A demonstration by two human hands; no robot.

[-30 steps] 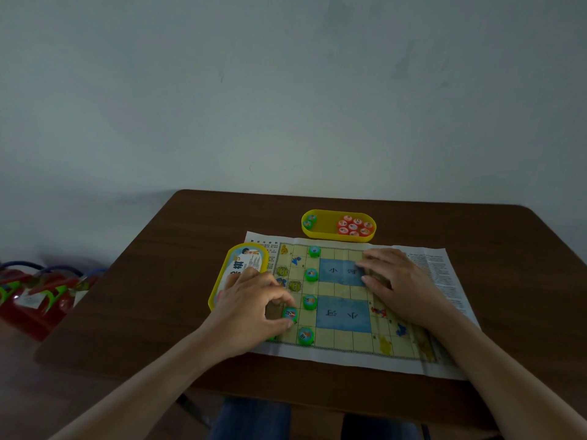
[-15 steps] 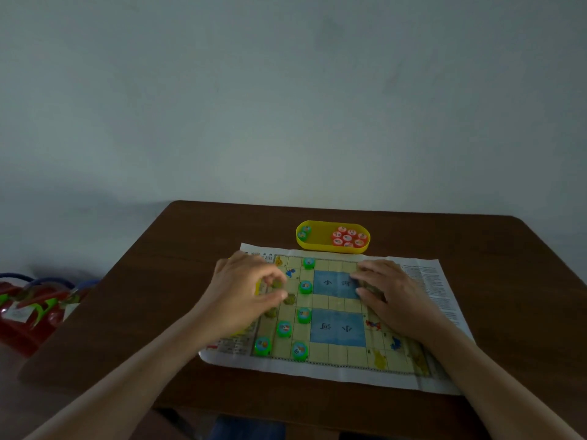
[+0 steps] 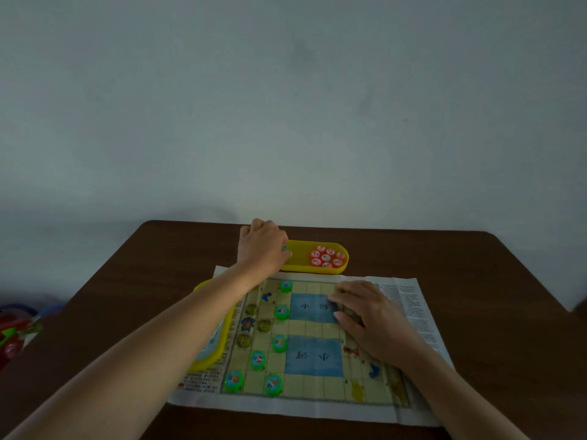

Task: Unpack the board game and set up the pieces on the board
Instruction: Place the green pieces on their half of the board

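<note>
The board [image 3: 314, 327], a printed paper sheet, is spread over the middle of the tabletop [image 3: 476, 281], with its near edge close to the tabletop's near edge. Just past the board's far edge, toward the tabletop's far edge, a yellow tray [image 3: 344, 258] is set.

The left hand [image 3: 263, 246] is stretched to the tray's left end with its fingers curled downward. A green piece [image 3: 285, 248] is pinched there between thumb and fingers (only a sliver of it is seen). Whether it is lifted off the tray floor cannot be told. Red pieces [image 3: 327, 257] are clustered in the tray's right end.

The right hand [image 3: 371, 315] is laid flat on the board's right half, fingers straight and close together, pressed on the sheet at the right edge of the far blue patch.

Six green discs [image 3: 279, 342] are stood on the board's left half. Three are lined beside the blue patches and three are placed toward the near-left corner.

A yellow lid [image 3: 206, 360] is seen at the board's left edge, partly hidden by the left forearm. Blurred red objects [image 3: 12, 338] are seen off the tabletop's left edge.
</note>
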